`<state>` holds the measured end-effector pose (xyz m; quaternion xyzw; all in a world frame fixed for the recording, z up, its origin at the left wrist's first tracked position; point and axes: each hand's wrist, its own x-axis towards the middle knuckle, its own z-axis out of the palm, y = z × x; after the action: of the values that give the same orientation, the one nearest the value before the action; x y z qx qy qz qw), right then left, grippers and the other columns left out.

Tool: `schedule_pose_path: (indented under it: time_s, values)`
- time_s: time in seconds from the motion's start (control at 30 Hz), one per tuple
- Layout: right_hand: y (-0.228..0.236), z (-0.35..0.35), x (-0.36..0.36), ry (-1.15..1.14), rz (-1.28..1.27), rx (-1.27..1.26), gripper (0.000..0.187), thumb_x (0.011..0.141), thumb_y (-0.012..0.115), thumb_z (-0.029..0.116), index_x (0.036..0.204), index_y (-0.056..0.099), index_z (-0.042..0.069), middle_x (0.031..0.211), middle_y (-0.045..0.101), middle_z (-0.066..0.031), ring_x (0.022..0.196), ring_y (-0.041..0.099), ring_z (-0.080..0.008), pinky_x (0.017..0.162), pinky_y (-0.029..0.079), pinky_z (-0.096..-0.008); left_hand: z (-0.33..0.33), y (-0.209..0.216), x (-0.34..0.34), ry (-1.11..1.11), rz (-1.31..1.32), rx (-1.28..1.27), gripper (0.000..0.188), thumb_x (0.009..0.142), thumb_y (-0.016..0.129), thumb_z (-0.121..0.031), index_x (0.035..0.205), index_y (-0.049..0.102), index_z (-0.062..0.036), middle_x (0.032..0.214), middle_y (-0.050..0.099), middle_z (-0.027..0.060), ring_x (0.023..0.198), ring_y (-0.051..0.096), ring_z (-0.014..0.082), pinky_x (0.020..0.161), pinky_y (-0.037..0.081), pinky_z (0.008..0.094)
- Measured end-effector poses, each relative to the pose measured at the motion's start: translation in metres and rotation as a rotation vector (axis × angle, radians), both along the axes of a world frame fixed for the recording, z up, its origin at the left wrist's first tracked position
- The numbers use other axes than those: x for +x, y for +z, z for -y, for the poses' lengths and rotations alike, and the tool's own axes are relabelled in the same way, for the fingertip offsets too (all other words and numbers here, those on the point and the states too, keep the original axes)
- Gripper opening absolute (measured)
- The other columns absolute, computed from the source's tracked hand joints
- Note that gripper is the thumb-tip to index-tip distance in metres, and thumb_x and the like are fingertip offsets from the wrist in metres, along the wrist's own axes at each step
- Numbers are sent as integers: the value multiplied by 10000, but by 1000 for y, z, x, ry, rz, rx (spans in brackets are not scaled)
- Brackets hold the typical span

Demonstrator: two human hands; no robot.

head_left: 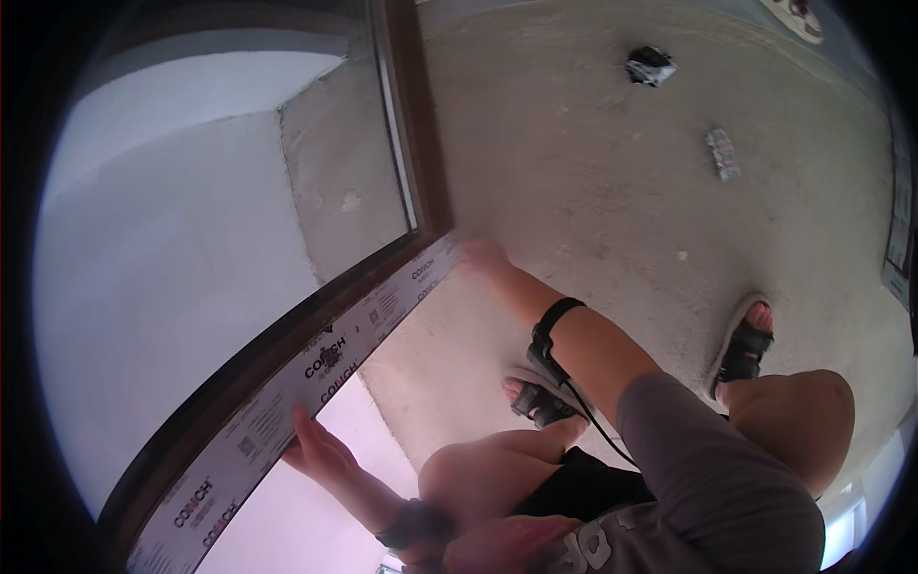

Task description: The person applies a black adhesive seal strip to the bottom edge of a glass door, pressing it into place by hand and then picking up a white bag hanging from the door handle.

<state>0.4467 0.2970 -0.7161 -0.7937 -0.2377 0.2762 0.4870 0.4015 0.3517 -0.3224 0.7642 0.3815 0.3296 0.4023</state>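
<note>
A framed glass panel, like a window sash (330,316), stretches from the lower left to the upper middle. Its frame is brown, and the side facing me carries white printed film. My left hand (322,452) grips the lower edge of that filmed side, thumb over the face and the other fingers mostly out of sight behind. At the corner where the two brown rails meet is my right hand (485,260), touching or very close to the end of the filmed rail. Motion blur smears it, and its fingers cannot be made out.
Bare concrete floor (574,191) lies beyond the panel. On it are a crumpled black and silver wrapper (651,67) and a small patterned packet (723,154). My sandalled feet (543,402) stand apart below. Another person's shoe (798,17) shows at the top right.
</note>
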Motion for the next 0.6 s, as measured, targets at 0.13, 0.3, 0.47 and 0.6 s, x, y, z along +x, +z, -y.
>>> schedule_pose_path:
  time_s: [0.13,0.3,0.47,0.6]
  values:
    - [25,-29,2,-488,-921,235,156,690,482,147,722,604,55,675,595,-120,657,573,-277,590,445,-349,12,11,6,98,9,14,564,757,539,-41,1220,222,25,1181,348,176,1044,409,218,894,370,314]
    - [35,-14,17,-573,-832,175,133,702,492,134,719,603,62,660,577,-82,621,543,-180,551,427,-301,-5,2,-3,-47,8,89,608,742,574,-77,1233,221,-12,1181,349,164,1062,400,230,916,351,342]
    - [59,-9,27,-546,-837,51,106,707,505,84,654,591,54,587,559,-40,520,509,-109,471,407,-251,-8,8,-10,-76,-35,90,609,730,593,-104,1226,246,-28,1165,364,155,1069,391,229,928,331,370]
    - [62,-8,25,-692,-810,97,113,693,506,79,610,580,56,538,559,-48,487,535,-128,430,415,-272,-7,6,-11,-109,-41,124,583,738,586,-113,1218,264,-40,1151,375,143,1061,392,228,912,345,380]
